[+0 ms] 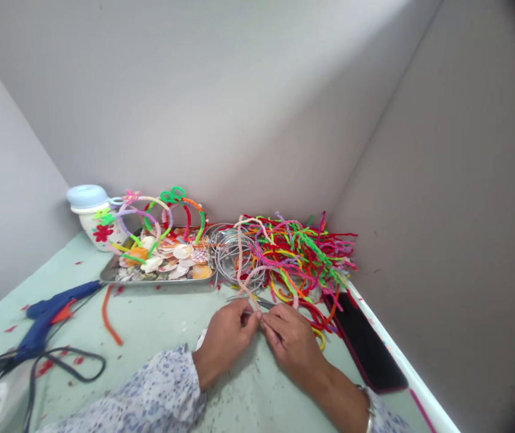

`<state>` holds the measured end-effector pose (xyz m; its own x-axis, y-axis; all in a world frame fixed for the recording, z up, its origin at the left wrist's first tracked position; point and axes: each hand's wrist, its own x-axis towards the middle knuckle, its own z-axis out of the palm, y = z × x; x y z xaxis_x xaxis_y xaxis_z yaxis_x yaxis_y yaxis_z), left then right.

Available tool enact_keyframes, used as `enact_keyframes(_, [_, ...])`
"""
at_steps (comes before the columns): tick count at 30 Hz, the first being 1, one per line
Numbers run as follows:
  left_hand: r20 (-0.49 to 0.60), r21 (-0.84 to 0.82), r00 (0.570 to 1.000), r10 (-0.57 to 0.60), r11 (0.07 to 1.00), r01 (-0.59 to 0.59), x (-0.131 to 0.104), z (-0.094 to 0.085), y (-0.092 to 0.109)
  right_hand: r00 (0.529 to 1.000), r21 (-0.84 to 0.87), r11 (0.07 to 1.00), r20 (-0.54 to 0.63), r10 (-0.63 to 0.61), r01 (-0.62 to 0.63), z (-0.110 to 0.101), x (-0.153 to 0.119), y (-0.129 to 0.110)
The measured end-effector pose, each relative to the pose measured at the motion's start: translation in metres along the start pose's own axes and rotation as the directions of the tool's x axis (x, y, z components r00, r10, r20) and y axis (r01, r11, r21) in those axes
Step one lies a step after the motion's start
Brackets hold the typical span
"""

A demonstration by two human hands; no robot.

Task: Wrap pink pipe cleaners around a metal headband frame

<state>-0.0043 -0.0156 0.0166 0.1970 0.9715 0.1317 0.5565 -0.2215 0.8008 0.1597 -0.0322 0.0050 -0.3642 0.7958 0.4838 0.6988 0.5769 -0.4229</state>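
A pale pink pipe cleaner (240,255) rises in a loose bend from between my two hands. My left hand (229,331) pinches its lower end with thumb and forefinger. Close against it, my right hand (291,334) has its fingers pressed together at the same end. The fingers hide exactly how that end is shaped. Just behind the fingertips lies a metal tool with a dark handle (265,304), partly covered. Coils of silver wire (221,255) and a heap of coloured pipe cleaners (307,255) are beyond my hands.
A metal tray (158,282) of seashells (178,261) holds several pipe-cleaner hoops (144,204). A lidded cup (92,216) stands behind it. On the left lie a blue glue gun (43,319) with a cord and an orange pipe cleaner (109,319). A phone (366,343) rests at the right edge.
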Motion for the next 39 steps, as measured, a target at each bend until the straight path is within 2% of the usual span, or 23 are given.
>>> enact_keyframes(4, [0.033,-0.059,0.999,-0.013,0.998,0.015,0.0,0.0,0.0,1.0,0.003,1.0,-0.013,-0.027,0.027,-0.001,0.0,-0.001])
enact_keyframes(18, [0.043,-0.298,0.996,-0.084,0.95,0.093,0.002,0.004,-0.005,0.997,-0.009,0.997,-0.021,-0.072,0.072,-0.001,0.0,-0.006])
enact_keyframes(26, [0.023,-0.243,0.996,-0.088,0.966,0.091,-0.001,0.003,-0.002,0.996,-0.017,0.996,-0.012,-0.088,0.087,-0.003,0.0,-0.007])
enact_keyframes(33, [0.066,-0.237,0.99,-0.128,0.961,0.14,-0.002,-0.002,0.004,0.991,-0.022,0.993,-0.061,-0.116,0.115,-0.004,-0.001,-0.007])
enact_keyframes(36, [0.107,-0.262,0.985,-0.138,0.951,0.162,-0.002,-0.002,0.006,0.991,-0.017,0.992,-0.058,-0.124,0.123,-0.004,-0.001,-0.007])
enact_keyframes(39, [0.104,-0.319,0.987,-0.121,0.936,0.149,-0.002,-0.001,0.005,0.992,-0.007,0.993,-0.039,-0.116,0.116,-0.003,-0.001,-0.008])
